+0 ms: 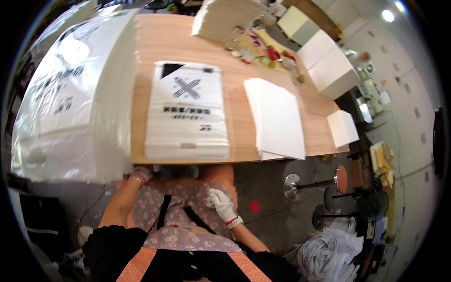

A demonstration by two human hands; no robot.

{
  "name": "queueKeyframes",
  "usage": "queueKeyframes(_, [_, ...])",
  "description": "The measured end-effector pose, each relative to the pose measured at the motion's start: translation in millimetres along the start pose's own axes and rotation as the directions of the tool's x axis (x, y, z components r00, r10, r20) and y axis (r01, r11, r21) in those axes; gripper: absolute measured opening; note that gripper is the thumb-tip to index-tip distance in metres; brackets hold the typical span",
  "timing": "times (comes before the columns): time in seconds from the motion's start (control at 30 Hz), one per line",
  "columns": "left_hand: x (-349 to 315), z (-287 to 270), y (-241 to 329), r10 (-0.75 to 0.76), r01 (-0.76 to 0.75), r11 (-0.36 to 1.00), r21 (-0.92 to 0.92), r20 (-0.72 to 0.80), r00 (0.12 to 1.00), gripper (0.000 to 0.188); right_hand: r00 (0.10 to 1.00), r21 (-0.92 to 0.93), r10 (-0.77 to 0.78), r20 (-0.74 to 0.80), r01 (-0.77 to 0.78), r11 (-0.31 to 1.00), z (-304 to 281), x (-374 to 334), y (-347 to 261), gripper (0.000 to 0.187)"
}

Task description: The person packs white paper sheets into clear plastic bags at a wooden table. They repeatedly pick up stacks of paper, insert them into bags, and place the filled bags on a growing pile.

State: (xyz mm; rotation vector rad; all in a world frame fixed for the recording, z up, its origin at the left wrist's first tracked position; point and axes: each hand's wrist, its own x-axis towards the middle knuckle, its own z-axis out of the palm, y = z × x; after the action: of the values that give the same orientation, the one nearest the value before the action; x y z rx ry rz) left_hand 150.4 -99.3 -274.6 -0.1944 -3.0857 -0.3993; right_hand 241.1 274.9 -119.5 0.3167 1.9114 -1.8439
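Observation:
My right hand (221,207), in a white glove with a red cuff edge, rests on the flowered apron (174,199) over my lap. Its fingers are curled in, and nothing shows in them. My left hand (142,174), also gloved, is low at the table's front edge beside a tall stack of plastic bags (70,94); its fingers are mostly hidden. In front of me a pile of white printed plastic bags (188,127) lies flat on the wooden table (239,141). To its right is a slightly fanned pile of white sheets (278,122).
At the back stand a thick paper stack (225,19) and colourful small items (268,54). White boxes (329,66) line the right side, with a smaller white block (343,128) at the corner. A round stool (340,179) and crumpled white plastic (326,254) are on the floor.

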Motion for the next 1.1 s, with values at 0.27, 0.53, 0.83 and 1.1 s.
queueKeyframes(0.27, [14, -56, -2, -0.156, 0.186, 0.970, -0.159, 0.183, 0.971, 0.031, 0.994, 0.123, 0.014, -0.110, 0.000, 0.992, -10, 4, 10, 0.037])
queueKeyframes(0.53, [9, -66, 5, -0.118, 0.158, 0.972, -0.177, 0.218, 0.969, 0.032, 0.992, 0.163, 0.020, -0.127, 0.001, 0.987, -2, -2, 5, 0.031])
queueKeyframes(0.83, [-5, -65, 2, -0.146, 0.205, 0.966, -0.159, 0.316, 0.937, 0.034, 0.994, 0.090, 0.062, -0.093, -0.053, 0.994, 2, 2, 1, 0.032])
queueKeyframes(1.1, [14, -179, 147, 0.351, 0.000, 0.892, -0.452, 0.693, 0.630, 0.026, 0.993, 0.111, 0.032, -0.114, -0.019, 0.994, -1, 3, 10, 0.032])
